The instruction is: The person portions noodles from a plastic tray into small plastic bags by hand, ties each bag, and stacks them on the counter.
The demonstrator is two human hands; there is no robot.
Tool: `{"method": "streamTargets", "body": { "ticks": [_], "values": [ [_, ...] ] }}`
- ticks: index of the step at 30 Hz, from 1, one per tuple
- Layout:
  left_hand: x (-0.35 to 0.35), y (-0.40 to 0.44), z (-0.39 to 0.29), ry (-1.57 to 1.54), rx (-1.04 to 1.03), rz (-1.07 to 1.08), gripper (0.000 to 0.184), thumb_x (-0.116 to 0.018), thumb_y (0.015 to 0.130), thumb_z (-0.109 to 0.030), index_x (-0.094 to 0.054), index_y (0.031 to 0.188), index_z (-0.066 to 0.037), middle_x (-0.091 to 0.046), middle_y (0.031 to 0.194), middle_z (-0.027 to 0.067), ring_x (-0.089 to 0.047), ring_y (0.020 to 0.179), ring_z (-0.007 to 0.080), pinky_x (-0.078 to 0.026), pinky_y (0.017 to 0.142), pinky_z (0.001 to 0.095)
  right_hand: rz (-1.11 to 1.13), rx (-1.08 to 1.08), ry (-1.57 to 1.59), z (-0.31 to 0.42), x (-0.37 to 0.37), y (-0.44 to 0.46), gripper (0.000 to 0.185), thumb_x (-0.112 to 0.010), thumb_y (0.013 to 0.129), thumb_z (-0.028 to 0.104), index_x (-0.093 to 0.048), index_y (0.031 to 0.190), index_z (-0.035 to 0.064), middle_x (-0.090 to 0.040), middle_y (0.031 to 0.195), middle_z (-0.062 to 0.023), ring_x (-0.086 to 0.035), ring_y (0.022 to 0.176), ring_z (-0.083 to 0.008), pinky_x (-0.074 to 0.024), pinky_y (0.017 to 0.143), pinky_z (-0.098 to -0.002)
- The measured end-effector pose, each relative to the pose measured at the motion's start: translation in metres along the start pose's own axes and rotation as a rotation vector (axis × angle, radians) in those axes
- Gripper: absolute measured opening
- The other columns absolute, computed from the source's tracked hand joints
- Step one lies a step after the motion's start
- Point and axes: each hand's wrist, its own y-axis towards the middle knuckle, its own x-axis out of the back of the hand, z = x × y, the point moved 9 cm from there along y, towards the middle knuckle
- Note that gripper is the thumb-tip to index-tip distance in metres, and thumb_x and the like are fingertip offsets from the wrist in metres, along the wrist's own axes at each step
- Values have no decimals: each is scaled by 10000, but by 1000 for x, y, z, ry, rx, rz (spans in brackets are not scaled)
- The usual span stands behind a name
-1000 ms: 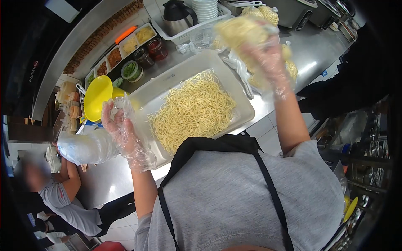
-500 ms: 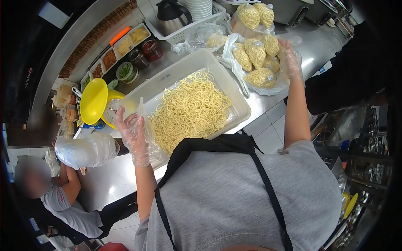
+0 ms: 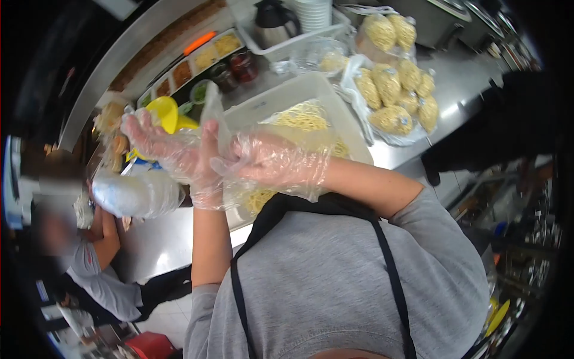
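Observation:
My left hand (image 3: 173, 152), in a loose clear plastic glove, has its fingers spread, palm up. My right hand (image 3: 269, 158), also gloved, crosses in front of it, its fingers pinched on the left glove (image 3: 209, 188) near the palm. Both hands are over the left part of a translucent tub (image 3: 287, 94). Pale noodles (image 3: 304, 115) in the tub are partly hidden behind my right hand and glove. To the right of the tub, bagged noodle portions (image 3: 391, 119) rest in an open white plastic bag (image 3: 359, 110).
Yellow bowls (image 3: 164, 113) and a wrapped plastic roll (image 3: 137, 194) are at the left. Behind the tub are topping trays (image 3: 206, 58), sauce jars (image 3: 243, 67) and a basket (image 3: 287, 49) with a jug (image 3: 275, 25). A co-worker (image 3: 101, 269) stands at the lower left.
My right hand has left the bagged noodles, where it dropped a bag, and moved left across the tub to my left hand. The bag of portions now lies uncovered by my hand.

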Motion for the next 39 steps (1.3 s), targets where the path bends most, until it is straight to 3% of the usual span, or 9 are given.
{"method": "streamTargets", "body": {
  "ticks": [1, 6, 13, 16, 22, 24, 27, 30, 39],
  "values": [
    [8, 3, 4, -11, 2, -25, 968, -732, 656, -279, -96, 1350, -58, -140, 1375, 131, -193, 1260, 327, -144, 1039, 469, 218, -82, -91, -1, -20, 9, 300, -548, 819, 304, -527, 889, 13, -541, 826, -171, -527, 757, -323, -419, 701, -399],
    [64, 14, -7, 248, -145, -102, 987, -738, 650, -346, -103, 1334, -26, -157, 1354, 160, -206, 1239, 335, -190, 1020, 477, 184, 312, -77, -1, -55, 17, 241, -550, 791, 250, -527, 866, 22, -543, 798, -170, -522, 728, -326, -429, 688, -393],
    [186, 36, -3, 1008, -53, -163, 973, -780, 569, -442, -291, 1259, 38, -327, 1269, 196, -321, 1177, 317, -260, 983, 407, 105, -46, -147, -118, -2, -2, 269, -580, 797, 228, -528, 971, 30, -557, 932, -119, -553, 877, -259, -443, 788, -346],
    [200, 12, 32, 898, 316, 126, 807, -793, 599, -245, -359, 1242, -25, -518, 1053, 130, -515, 935, 241, -404, 844, 334, -1, -256, -80, -159, 14, -7, 251, -586, 783, 188, -523, 965, 28, -566, 934, -108, -551, 868, -236, -430, 792, -328],
    [206, 29, 10, 974, 67, 173, 239, -641, 735, -44, -579, 965, -28, -569, 902, 99, -559, 808, 198, -426, 796, 290, 43, -239, -10, -170, -1, -4, 208, -590, 778, 188, -533, 909, 36, -558, 850, -122, -539, 801, -238, -422, 741, -339],
    [184, 46, -13, 1239, -296, 213, 187, -511, 845, -66, -533, 1021, -4, -546, 1046, 100, -558, 901, 208, -442, 782, 299, 71, -237, -65, -159, -3, -2, 214, -591, 769, 180, -530, 919, 40, -552, 846, -125, -536, 804, -243, -421, 747, -337],
    [219, 79, -6, 547, -92, -173, 176, -548, 845, -168, -531, 915, -8, -579, 908, 94, -555, 929, 183, -416, 823, 274, 35, -197, -97, -164, -2, -4, 282, -601, 752, 218, -510, 927, 17, -549, 838, -112, -530, 788, -234, -417, 769, -327],
    [235, 101, -47, 255, -327, -553, 207, -492, 886, -215, -506, 915, -10, -569, 955, 82, -536, 891, 145, -411, 809, 268, -130, -100, -130, -153, 11, 1, 344, -654, 709, 185, -519, 990, 41, -546, 946, -122, -526, 904, -247, -408, 807, -331],
    [120, 60, 20, -75, 253, -317, 181, -468, 904, -216, -466, 922, -36, -562, 885, 58, -484, 746, 101, -402, 732, 225, -434, 440, 504, 33, 50, -7, 1068, -781, 559, 199, -101, 1380, 135, -185, 1409, -102, -317, 1231, -288, -286, 989, -404]
  ]
}}
